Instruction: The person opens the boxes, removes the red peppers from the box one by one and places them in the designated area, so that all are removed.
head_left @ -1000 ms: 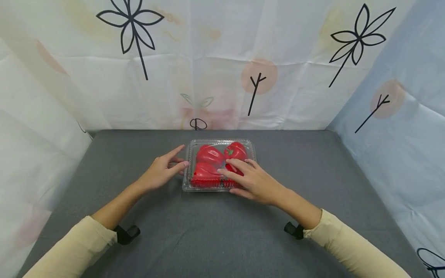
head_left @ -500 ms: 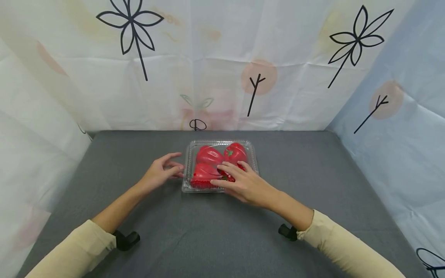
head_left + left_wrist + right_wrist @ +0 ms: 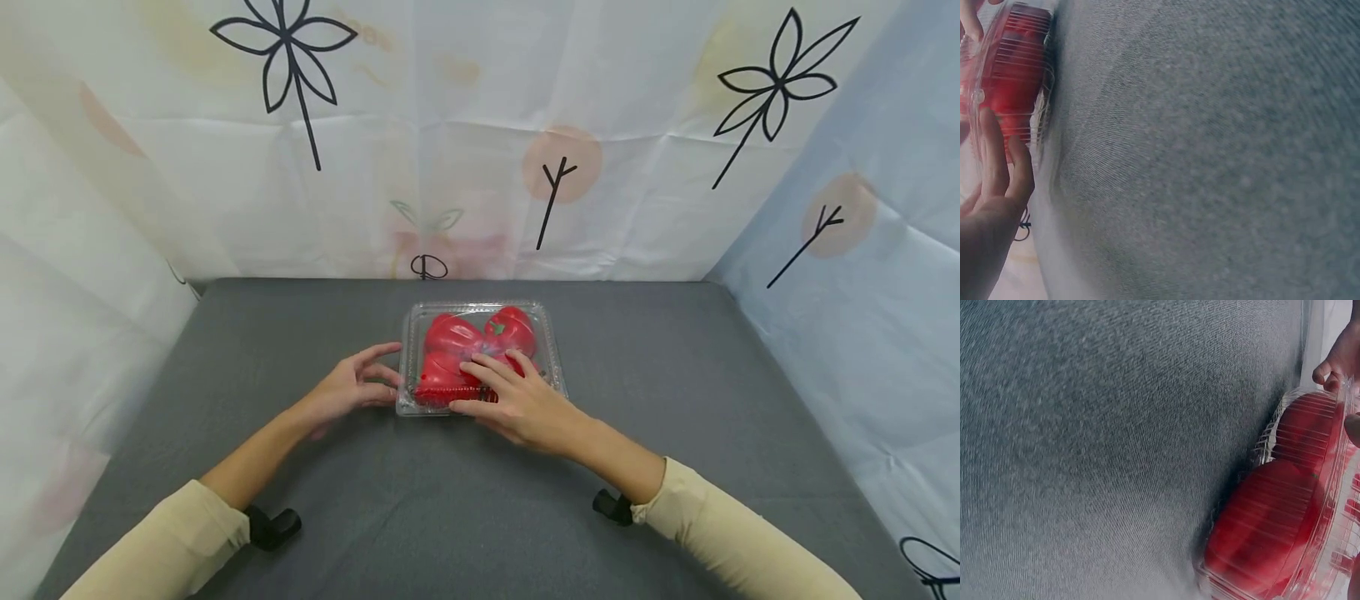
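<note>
A clear plastic clamshell box [image 3: 407, 358] rests on the grey tabletop, and several red bell peppers [image 3: 453, 333] show through its plastic. At the box's left side is my left hand [image 3: 345, 387], fingers extended with the tips right at the rim. The left wrist view shows these fingers [image 3: 996, 156] along the ribbed wall. My right hand [image 3: 532, 408] lies over the front right part of the box with its fingers spread on the lid, covering some of the peppers. In the right wrist view, a fingertip [image 3: 1354, 428] of it shows at the box's rim.
The table [image 3: 480, 517] is covered in grey cloth. Patterned white curtains [image 3: 465, 100] hang behind it and along both sides. A black strap mount [image 3: 273, 527] sits at the left wrist and another black mount [image 3: 613, 507] at the right one.
My right hand has slid left and slightly toward me across the lid. The left hand drew back a little from the box's side, then came to its rim lower down.
</note>
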### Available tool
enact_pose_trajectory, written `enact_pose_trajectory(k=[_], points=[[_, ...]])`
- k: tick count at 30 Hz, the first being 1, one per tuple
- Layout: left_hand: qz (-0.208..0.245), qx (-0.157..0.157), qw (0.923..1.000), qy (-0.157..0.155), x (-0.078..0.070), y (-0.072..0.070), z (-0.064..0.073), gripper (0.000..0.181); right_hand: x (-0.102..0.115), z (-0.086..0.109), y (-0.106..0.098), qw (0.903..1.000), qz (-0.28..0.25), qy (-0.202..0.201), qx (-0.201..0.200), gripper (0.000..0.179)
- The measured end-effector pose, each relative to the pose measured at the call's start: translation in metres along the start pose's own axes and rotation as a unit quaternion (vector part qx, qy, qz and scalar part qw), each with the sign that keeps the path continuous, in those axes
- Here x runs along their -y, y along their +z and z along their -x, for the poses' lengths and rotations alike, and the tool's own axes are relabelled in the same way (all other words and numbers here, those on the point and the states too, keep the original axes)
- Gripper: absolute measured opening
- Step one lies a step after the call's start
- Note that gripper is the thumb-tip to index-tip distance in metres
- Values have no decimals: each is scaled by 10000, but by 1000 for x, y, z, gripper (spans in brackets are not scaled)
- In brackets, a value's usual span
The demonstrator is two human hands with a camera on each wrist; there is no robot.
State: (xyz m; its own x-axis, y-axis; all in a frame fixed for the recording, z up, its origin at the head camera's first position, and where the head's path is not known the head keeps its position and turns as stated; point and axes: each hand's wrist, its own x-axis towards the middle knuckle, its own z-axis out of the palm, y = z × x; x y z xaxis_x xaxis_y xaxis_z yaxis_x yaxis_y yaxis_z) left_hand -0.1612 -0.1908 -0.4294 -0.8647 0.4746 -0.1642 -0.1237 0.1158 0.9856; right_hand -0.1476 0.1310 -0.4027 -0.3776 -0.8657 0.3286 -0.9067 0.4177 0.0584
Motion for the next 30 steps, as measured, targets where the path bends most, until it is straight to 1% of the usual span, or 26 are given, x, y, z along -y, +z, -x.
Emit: enact_pose_trajectory(k=[3,6,8,11,15,23,28,30], points=[[143,270,9994,-153,3,-2,1,79,1,-1,2,10000,65,61,32,54],[239,522,9981,-228,5,-4,2,84,3,-2,3,9998,112,116,65,52],[302,626,9972,-275,6,-4,2,87,4,-3,4,9998,97,157,59,52],[457,697,9960,-327,6,-4,2,90,4,-4,5,9997,38,233,29,51],[558,645,9955,-414,6,-2,2,92,6,-6,7,9996,-8,284,-63,48],[467,494,9966,-470,6,2,2,92,12,-11,13,9982,-118,457,-383,44],[469,325,9964,-626,4,6,2,93,13,-13,15,9977,-88,497,-442,40],[526,299,9961,-638,4,7,2,93,13,-14,16,9977,-37,499,-453,38]])
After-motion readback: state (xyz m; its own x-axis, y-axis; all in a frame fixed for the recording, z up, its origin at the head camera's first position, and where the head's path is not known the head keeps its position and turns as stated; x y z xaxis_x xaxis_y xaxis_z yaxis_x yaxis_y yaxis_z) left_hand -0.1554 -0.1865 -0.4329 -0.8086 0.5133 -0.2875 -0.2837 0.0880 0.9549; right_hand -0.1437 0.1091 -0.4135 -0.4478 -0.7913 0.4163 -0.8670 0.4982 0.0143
